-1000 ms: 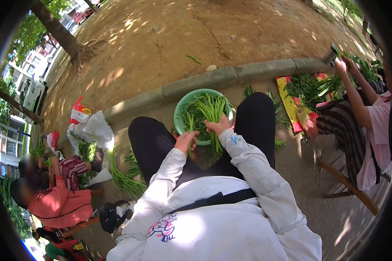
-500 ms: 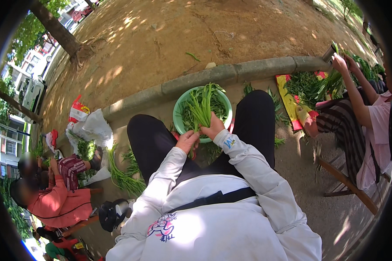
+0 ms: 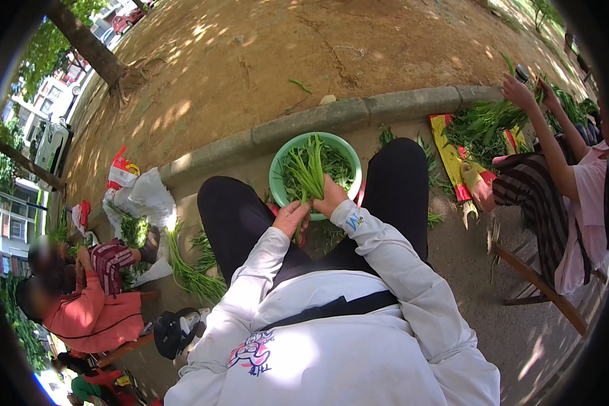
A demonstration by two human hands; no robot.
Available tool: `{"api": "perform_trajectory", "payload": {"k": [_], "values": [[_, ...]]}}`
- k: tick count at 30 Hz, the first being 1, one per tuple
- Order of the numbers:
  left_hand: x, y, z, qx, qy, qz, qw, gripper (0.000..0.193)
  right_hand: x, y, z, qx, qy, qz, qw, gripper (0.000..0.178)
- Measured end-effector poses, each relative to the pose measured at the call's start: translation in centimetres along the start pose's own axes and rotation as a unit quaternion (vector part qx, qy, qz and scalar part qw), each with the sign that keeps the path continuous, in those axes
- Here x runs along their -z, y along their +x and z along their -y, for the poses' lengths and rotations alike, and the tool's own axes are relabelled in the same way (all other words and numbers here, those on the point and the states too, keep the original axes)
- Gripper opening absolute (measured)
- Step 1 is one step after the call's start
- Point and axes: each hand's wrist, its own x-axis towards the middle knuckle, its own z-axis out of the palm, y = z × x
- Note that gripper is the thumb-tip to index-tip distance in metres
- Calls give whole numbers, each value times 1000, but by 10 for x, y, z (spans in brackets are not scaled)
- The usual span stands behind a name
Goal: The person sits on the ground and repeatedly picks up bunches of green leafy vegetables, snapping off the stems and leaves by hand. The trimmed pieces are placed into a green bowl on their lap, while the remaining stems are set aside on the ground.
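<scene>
A bunch of long green leafy stems (image 3: 310,172) leans over the light green basin (image 3: 273,174), its leafy ends pointing away from me. My right hand (image 3: 331,197) is closed around the bunch near the basin's front rim. Just left of it and a little nearer, my left hand (image 3: 293,218) pinches the lower stem ends, and its fingertips meet the right hand. Loose narrow green leaves (image 3: 340,166) fill the basin, which stands on the ground between my knees. Something red shows beside the basin, mostly hidden by my hands and legs.
A stone kerb (image 3: 304,120) runs behind the basin. More long stems (image 3: 193,274) lie left of my leg, near a white sack (image 3: 147,199). At right, a seated person (image 3: 585,183) handles greens over a red and yellow sack (image 3: 440,135). Another person (image 3: 91,311) sits at left.
The bunch in my hands has tipped slightly toward me and its leafy ends sit lower over the basin. The person at right has moved their hands a little left.
</scene>
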Motion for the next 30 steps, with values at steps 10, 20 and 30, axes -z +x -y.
{"api": "perform_trajectory", "payload": {"k": [10, 20, 30], "values": [[-1, -4, -2, -5, -3, 12, 1000, 29, 0, -1, 4, -29, 13, -61, 998, 48], [5, -3, -7, 14, -207, -46, 977, 36, 13, 12, -9, -103, 398, -171, 895, 32], [13, 5, 0, 16, -345, -17, 938, 34, 7, -7, 17, 32, 401, 90, 911, 44]]}}
